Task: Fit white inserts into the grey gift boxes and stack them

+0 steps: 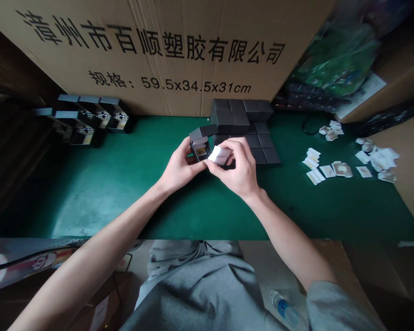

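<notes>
Clenched around a small dark box, the left grip held it with its lid tipped open and a yellowish piece showing inside, too small to make out. The right grip pinched a folded white card between thumb and fingers, just beside the box's open front, and the two hands nearly touched. Directly behind them stood a block of matching dark boxes, closed and packed in rows, some stacked higher than others. Farther left sat a group of open boxes with their lids raised. The worktop had a green surface, scuffed pale toward the front. To the right lay loose white cards in scattered piles, with a black cable beyond them. A cardboard carton printed with black Chinese characters stood along the back, a green plastic bag was heaped in the far right corner, and a water bottle lay beside the person's grey sweatshirt.
</notes>
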The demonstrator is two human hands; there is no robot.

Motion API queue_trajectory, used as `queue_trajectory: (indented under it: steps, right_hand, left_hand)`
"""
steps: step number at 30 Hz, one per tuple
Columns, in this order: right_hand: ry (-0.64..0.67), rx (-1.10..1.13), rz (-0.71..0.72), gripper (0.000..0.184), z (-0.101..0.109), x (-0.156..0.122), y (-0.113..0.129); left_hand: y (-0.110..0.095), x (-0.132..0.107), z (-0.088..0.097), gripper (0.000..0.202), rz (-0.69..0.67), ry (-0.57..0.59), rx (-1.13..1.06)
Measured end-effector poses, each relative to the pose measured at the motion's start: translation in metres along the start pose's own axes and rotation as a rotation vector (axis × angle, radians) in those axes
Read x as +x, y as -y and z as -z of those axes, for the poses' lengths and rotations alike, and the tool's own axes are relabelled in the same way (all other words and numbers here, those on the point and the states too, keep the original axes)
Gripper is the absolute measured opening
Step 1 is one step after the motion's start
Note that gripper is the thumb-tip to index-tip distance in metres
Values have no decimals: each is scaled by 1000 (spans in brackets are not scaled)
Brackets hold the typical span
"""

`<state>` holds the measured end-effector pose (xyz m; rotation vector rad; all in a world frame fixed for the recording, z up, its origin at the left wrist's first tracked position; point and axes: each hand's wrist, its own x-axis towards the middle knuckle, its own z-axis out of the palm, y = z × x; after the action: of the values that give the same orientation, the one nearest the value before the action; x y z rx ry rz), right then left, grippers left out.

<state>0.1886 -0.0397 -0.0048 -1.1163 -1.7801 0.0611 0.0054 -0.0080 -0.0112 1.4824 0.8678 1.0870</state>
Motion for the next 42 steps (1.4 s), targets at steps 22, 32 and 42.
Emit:
queue_trajectory:
  steps: [22, 32, 42]
  right_hand:
    - [75, -49, 69, 25, -7, -3, -3]
    - [117, -39, 18, 23, -10, -5, 2]
    - [99, -54, -41, 28, -12, -8, 7]
  left_hand:
    - [1, -4, -1, 63, -10, 106, 59]
    - [3, -4, 0, 58, -8, 121, 110]
    - [1, -4, -1, 57, 1, 125, 108]
